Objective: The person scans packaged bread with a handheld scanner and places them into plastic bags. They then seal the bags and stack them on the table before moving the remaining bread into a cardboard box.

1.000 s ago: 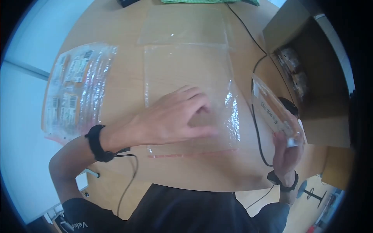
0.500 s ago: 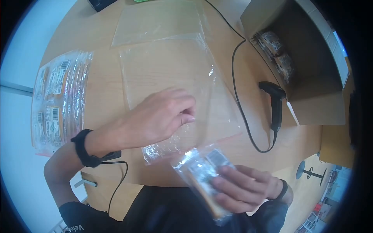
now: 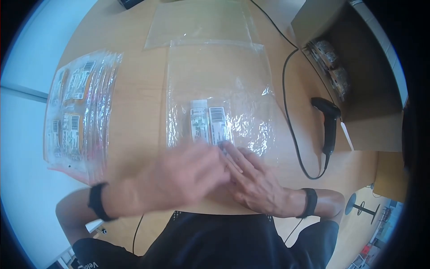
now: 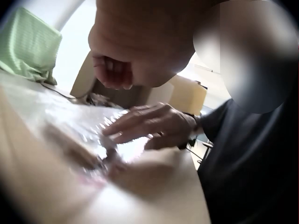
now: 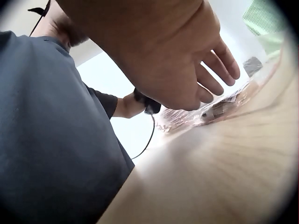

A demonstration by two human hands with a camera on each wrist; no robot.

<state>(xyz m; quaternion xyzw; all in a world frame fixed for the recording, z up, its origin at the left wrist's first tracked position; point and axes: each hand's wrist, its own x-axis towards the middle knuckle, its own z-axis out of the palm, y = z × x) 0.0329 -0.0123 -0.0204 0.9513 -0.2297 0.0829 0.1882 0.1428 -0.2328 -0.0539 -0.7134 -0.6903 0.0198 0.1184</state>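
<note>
A clear plastic bag [image 3: 215, 67] lies flat on the table in the middle of the head view. Within its outline, toward the near end, rests a small clear packet [image 3: 218, 117] with two printed labels, at least one bearing a barcode. My right hand [image 3: 260, 188] touches the packet's near end with extended fingers. Blurred in the head view, my left hand [image 3: 183, 175] is beside the right one and hides part of the packet and the bag's near edge. The left wrist view shows that left hand [image 4: 140, 51] raised above the table, its fingers curled with nothing visible in them.
Filled clear bags [image 3: 74, 112] with barcode labels are stacked at left. Another clear bag [image 3: 201, 20] lies beyond the middle one. At right are a black barcode scanner [image 3: 330, 127], its cable [image 3: 286, 98] and an open cardboard box [image 3: 371, 94] with several packets inside.
The right hand has brought the packet from the right side to the middle bag, where it now lies, and its fingers have straightened. The left hand has moved nearer the body.
</note>
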